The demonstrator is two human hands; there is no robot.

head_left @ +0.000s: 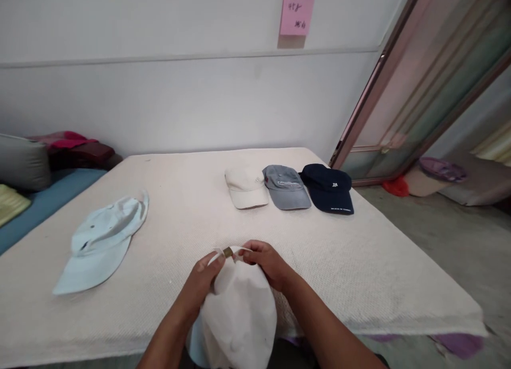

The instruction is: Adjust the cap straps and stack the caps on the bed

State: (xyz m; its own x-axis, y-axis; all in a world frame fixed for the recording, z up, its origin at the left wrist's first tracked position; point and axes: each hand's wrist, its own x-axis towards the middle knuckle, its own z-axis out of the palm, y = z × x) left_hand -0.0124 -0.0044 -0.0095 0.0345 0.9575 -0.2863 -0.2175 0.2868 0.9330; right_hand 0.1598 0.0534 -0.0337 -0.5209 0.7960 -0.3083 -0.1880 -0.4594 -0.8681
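A white cap (239, 310) is held between both hands over the near edge of the table, its back facing away from me. My left hand (203, 281) pinches the left side of the rear strap. My right hand (265, 262) pinches the right side. A small brass buckle (228, 252) sits between the fingertips.
On the white cloth-covered table (191, 220) a light blue cap (101, 238) lies at the left. A cream cap (245, 188), a grey cap (285, 187) and a navy cap (329, 188) lie in a row at the back right. Cushions sit at far left, and a sliding door stands at the right.
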